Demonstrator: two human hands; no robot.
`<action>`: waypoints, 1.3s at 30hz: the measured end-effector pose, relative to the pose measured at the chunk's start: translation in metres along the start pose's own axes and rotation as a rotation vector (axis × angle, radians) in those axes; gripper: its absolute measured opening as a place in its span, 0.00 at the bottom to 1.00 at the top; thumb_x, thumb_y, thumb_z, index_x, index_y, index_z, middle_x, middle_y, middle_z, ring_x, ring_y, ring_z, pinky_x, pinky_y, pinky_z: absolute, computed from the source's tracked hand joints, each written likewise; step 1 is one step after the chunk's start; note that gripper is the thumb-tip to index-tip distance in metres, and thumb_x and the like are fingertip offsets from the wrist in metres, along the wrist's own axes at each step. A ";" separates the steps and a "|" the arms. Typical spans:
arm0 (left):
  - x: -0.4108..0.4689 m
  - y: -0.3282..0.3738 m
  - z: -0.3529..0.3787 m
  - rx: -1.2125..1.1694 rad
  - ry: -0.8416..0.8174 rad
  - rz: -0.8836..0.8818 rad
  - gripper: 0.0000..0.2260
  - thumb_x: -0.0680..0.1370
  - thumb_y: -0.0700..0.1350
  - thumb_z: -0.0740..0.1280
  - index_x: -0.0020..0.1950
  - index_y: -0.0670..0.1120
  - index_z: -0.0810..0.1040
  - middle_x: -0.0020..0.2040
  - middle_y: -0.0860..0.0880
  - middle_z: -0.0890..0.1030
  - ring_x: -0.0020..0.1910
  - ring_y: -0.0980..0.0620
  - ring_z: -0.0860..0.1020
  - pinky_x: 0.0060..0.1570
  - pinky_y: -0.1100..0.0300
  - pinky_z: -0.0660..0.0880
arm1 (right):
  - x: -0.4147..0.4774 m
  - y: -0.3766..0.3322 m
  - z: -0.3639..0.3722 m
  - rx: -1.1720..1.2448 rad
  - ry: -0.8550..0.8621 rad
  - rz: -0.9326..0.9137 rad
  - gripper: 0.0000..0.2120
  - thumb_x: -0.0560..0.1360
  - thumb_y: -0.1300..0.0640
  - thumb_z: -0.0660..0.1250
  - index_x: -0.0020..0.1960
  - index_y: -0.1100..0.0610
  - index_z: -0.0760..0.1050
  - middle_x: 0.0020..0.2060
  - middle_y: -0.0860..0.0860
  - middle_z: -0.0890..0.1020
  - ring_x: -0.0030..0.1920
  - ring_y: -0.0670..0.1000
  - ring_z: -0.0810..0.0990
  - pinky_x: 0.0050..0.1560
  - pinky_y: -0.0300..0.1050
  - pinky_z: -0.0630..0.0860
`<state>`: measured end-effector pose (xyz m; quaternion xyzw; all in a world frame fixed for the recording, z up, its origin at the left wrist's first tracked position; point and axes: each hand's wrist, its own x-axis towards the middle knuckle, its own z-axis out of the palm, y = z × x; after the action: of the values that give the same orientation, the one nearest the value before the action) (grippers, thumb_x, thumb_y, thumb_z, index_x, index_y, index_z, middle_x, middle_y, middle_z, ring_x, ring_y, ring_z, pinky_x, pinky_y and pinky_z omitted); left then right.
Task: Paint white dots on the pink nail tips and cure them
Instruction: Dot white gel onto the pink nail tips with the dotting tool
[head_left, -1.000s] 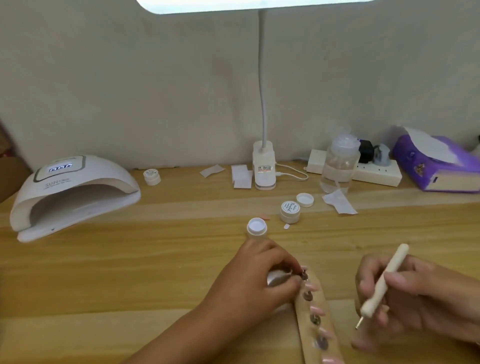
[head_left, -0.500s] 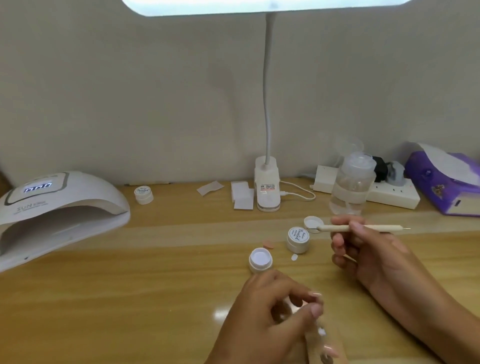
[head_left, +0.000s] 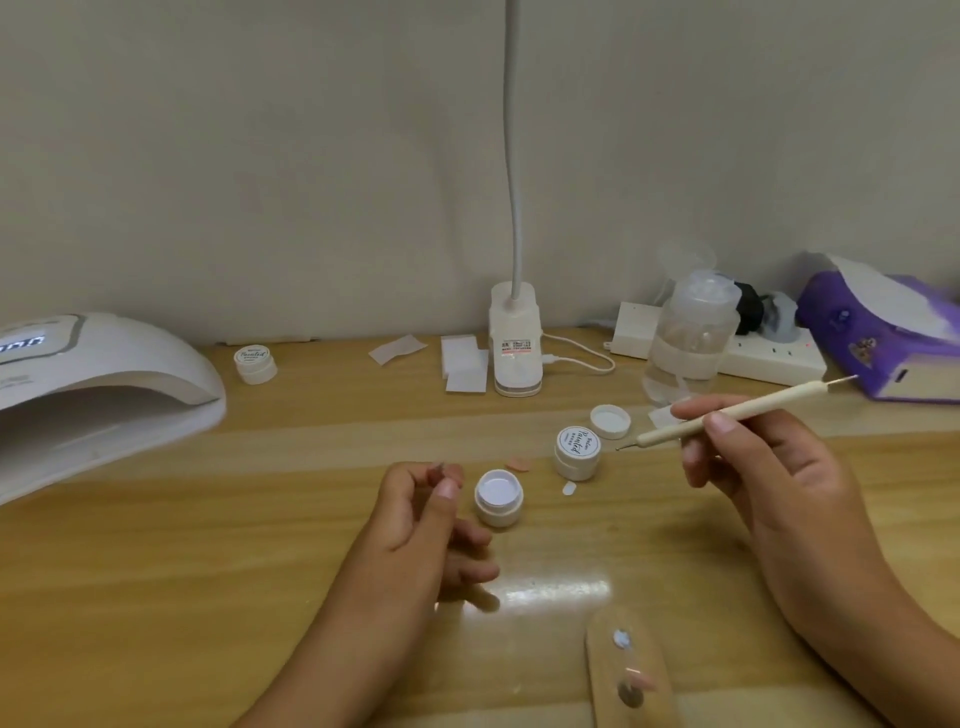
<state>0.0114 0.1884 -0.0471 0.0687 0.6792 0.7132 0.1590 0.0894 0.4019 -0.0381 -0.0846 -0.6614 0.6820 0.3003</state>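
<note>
Head view: both hands were over the wooden table, in the lower half of the frame.
Left hand: the left hand pinched a small pinkish piece between thumb and index finger. By my judgement it was a pink nail tip, but it was too small to be sure.
Right hand: the right hand gripped the dotting tool near its middle, as one holds a pen.
Tool axis: the long axis ran from lower left to upper right. The lower metal point hung just right of the closed jar, apart from it.
Key relation: the open jar of white gel lay to the lower left of that point, beyond the closed jar. The left hand was just beside this jar and so nearer, but I think the tool had to travel there for a dip.
Other tips: 1 pink tip sat on the holder strip at the bottom edge, and 1 metal disc on the strip was bare.
Curing lamp: the lamp stood at the left edge, well apart from both hands, with its display lit.
Change from 0.5 s ago: the tool had been level, with its point over the loose lid; now it was tilted down to the left. The left hand had come up from the holder strip to the side of the open jar.
</note>
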 end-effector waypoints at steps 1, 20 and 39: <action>0.000 0.001 0.001 0.014 -0.018 -0.017 0.06 0.80 0.48 0.60 0.53 0.49 0.73 0.39 0.57 0.84 0.33 0.53 0.83 0.35 0.53 0.82 | 0.000 0.000 0.001 0.011 0.002 -0.001 0.12 0.70 0.49 0.65 0.47 0.53 0.84 0.33 0.51 0.80 0.36 0.46 0.77 0.41 0.35 0.77; -0.023 -0.002 0.018 -0.082 -0.229 0.088 0.06 0.66 0.49 0.70 0.40 0.52 0.84 0.33 0.49 0.81 0.28 0.58 0.74 0.27 0.67 0.71 | -0.017 -0.003 0.002 -0.246 -0.245 -0.252 0.05 0.74 0.50 0.65 0.46 0.48 0.78 0.40 0.47 0.81 0.39 0.47 0.81 0.44 0.36 0.77; -0.018 -0.009 0.011 -0.087 -0.231 0.139 0.05 0.70 0.50 0.72 0.45 0.54 0.84 0.36 0.54 0.81 0.35 0.60 0.76 0.36 0.69 0.74 | -0.013 0.012 0.006 -0.478 -0.369 -0.416 0.09 0.78 0.49 0.62 0.44 0.53 0.75 0.36 0.52 0.78 0.36 0.51 0.76 0.40 0.47 0.73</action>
<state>0.0331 0.1935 -0.0535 0.1901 0.6183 0.7388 0.1892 0.0931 0.3904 -0.0522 0.1084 -0.8483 0.4363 0.2798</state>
